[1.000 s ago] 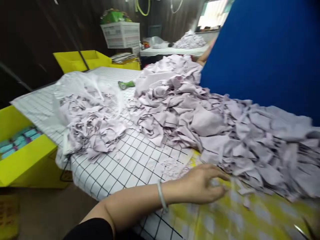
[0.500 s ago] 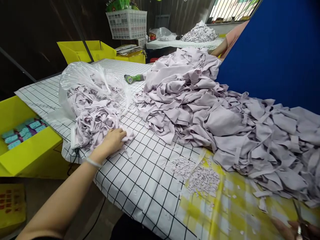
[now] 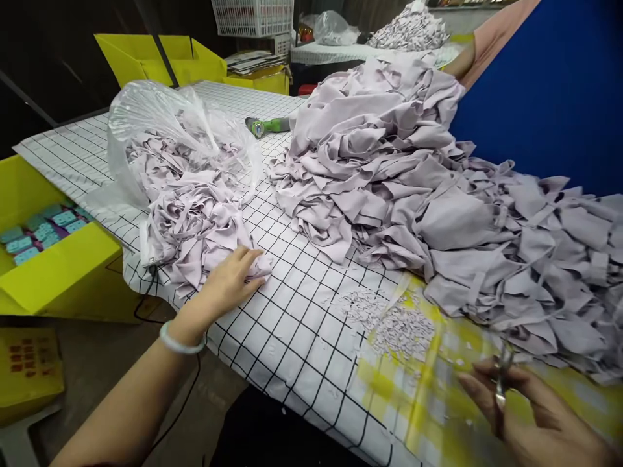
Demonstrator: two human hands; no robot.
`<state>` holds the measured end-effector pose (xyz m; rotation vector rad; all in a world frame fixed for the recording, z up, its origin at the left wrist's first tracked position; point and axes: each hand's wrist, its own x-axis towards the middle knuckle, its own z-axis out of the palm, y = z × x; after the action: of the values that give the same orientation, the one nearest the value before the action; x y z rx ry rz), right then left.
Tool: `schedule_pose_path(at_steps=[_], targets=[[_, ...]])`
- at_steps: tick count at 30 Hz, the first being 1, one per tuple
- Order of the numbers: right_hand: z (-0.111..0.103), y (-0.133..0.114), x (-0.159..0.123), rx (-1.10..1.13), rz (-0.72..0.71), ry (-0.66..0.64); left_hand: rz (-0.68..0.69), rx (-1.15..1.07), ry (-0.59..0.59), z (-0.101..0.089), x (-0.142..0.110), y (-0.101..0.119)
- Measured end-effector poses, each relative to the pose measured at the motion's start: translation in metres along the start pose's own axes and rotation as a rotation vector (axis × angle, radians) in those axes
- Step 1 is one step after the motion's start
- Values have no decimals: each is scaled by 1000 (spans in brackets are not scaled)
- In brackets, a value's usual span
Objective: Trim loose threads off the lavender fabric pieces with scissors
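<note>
My left hand [image 3: 227,283] lies with fingers stretched on the edge of a small heap of pale lilac fabric pieces [image 3: 195,224] that spills out of a clear plastic bag [image 3: 146,117]. My right hand [image 3: 530,415] is at the lower right, fingers closed round a pair of small metal scissors [image 3: 501,379]. A far larger pile of the same lilac fabric [image 3: 413,188] covers the right of the table. Small lilac snippets [image 3: 389,324] lie scattered between my hands, on the grid-patterned cloth [image 3: 292,311] and a yellow checked cloth [image 3: 418,395].
A yellow box [image 3: 53,266] with teal packets stands left of the table, more yellow boxes [image 3: 146,55] behind. A green tool [image 3: 265,125] lies at the table's back. A blue board [image 3: 549,84] rises at right, with another person's arm [image 3: 487,45] beside it.
The view has tilted down. My left hand has slid slightly along the small heap's edge and flattened out. My right hand with the scissors has risen into view at lower right.
</note>
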<state>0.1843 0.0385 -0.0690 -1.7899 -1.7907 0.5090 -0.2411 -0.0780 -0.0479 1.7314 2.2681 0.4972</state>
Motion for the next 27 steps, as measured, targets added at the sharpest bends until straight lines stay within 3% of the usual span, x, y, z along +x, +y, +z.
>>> schedule_pose_path(at_steps=[2, 4, 9, 11, 14, 17, 20, 22, 25, 27], targets=[[1, -13, -3, 2, 32, -86, -7, 52, -12, 7, 12, -3], [1, -14, -7, 26, 31, -126, 61, 17, -67, 9, 8, 4], [12, -1, -26, 171, 57, -152, 331, -373, -205, 5, -48, 46], [24, -14, -39, 323, -13, -288, 333, -478, -201, 4, -65, 58], [50, -57, -61, 588, -124, -588, 326, -633, -240, 3, -71, 62], [80, -104, -80, 782, -160, -790, 245, -693, -209, -1, -65, 48], [102, -130, -91, 746, -217, -826, 41, -443, 57, -6, -58, 21], [109, -133, -95, 686, -256, -824, -80, -232, 158, -5, -55, 4], [113, -125, -98, 657, -273, -797, -193, -142, 72, 3, -55, -8], [113, -120, -98, 656, -226, -780, -169, -221, 35, 10, -56, -2]])
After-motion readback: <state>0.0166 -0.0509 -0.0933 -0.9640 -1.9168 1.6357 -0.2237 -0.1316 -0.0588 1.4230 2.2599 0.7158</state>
